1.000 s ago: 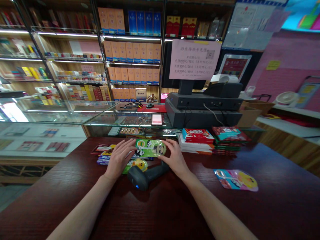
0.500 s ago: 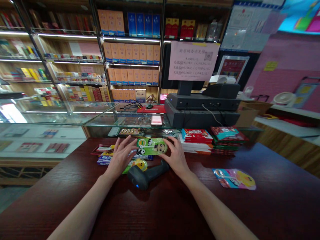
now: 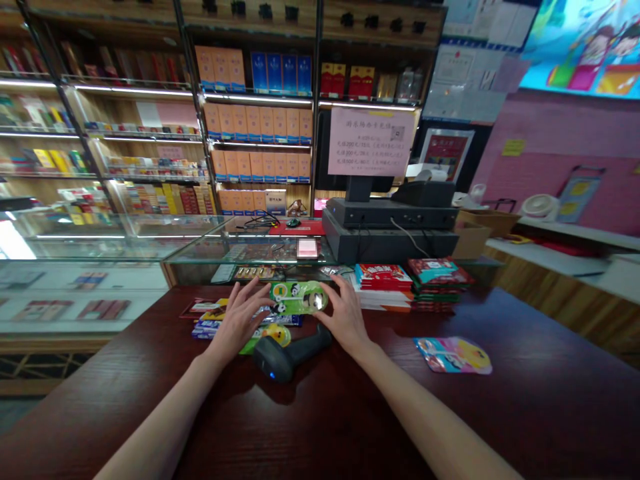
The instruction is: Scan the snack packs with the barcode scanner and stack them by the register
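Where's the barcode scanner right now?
In the head view, the barcode scanner lies left of centre on the dark table, in front of the green duck-print package.

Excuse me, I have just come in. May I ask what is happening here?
The left hand and the right hand hold a green packet by its ends. Nearer to the camera, a dark scanner with a blue light lies on the wooden counter. A pink-and-blue packet lies on the right, apart from the hands.

Dark wooden counter (image 3: 320, 433) (grain showing): black scanner (image 3: 280, 359), pink-and-blue packet (image 3: 454, 355) right, stacked packets (image 3: 383, 277) toward far edge.
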Tool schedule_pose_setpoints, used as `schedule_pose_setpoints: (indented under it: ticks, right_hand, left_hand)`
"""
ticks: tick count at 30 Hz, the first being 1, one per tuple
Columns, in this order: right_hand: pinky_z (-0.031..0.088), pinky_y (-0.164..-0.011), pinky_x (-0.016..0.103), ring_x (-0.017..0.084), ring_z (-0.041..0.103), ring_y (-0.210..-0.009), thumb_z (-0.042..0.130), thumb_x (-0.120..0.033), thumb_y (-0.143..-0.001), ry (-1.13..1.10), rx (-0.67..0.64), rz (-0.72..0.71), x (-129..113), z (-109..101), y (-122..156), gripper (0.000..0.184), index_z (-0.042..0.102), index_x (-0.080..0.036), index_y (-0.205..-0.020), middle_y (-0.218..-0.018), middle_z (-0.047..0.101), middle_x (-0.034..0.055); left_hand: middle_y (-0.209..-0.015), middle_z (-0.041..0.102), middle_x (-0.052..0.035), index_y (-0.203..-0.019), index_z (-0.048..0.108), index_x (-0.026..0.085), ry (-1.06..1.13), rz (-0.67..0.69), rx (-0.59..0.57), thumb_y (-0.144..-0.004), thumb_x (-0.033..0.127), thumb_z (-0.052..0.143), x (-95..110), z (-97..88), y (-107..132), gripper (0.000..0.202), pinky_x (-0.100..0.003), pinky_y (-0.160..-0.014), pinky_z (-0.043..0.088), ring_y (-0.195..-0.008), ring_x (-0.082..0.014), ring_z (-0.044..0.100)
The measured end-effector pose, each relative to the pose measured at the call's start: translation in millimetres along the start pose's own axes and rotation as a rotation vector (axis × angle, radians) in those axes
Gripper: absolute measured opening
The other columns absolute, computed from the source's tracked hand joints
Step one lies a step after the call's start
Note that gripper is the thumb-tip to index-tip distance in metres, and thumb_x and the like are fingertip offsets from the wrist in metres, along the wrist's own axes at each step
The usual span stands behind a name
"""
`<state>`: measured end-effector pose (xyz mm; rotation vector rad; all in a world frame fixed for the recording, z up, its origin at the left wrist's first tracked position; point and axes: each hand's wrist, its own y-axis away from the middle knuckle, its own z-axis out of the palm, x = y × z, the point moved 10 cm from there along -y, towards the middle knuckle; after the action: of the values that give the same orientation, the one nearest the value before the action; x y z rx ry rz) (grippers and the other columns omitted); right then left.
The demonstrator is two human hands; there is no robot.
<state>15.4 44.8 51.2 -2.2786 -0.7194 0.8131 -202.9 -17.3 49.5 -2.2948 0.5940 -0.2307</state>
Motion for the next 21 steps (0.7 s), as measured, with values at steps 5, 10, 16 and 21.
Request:
schedule_pose_setpoints:
  ticks: [5,10,16,21]
  right_hand:
    - [0.035,-0.114,0.053,0.033,0.037,-0.143,0.080,-0.030,-0.079,0.044,0.023,-0.039,-7,-9,-4,0.058,0.060,-0.025,-0.133,-0.149,0.046,0.0135]
    - [0.037,-0.114,0.053,0.033,0.038,-0.142,0.080,-0.032,-0.080,0.086,0.041,-0.045,-10,-16,-3,0.057,0.061,-0.022,-0.133,-0.149,0.047,0.0143]
    - [0.037,-0.113,0.052,0.034,0.038,-0.142,0.079,-0.032,-0.080,0.091,0.061,-0.041,-7,-29,1,0.057,0.060,-0.025,-0.134,-0.150,0.046,0.0128]
    - [0.039,-0.111,0.052,0.034,0.039,-0.141,0.080,-0.031,-0.079,0.113,0.053,-0.004,5,-42,8,0.057,0.061,-0.024,-0.132,-0.150,0.046,0.0135]
  left_hand:
    - [-0.147,0.056,-0.0072,-0.113,0.066,0.026,0.024,0.006,-0.020,-0.096,0.037,0.057,-1,-1.9,-2,0.022,-0.064,-0.120,0.023,-0.149,-0.0290,0.032]
    - [-0.143,0.060,-0.0064,-0.109,0.068,0.027,0.014,-0.018,-0.001,-0.095,0.040,0.057,2,-9.8,-8,0.021,-0.061,-0.121,0.024,-0.146,-0.0281,0.038]
    - [-0.142,0.061,-0.0048,-0.107,0.068,0.028,0.005,-0.008,-0.013,-0.095,0.037,0.058,14,-9.7,-15,0.019,-0.061,-0.121,0.023,-0.146,-0.0278,0.039]
    - [-0.146,0.058,-0.0042,-0.108,0.069,0.028,-0.005,0.006,-0.037,-0.096,0.035,0.057,33,-3.3,-23,0.018,-0.061,-0.121,0.020,-0.147,-0.0274,0.037]
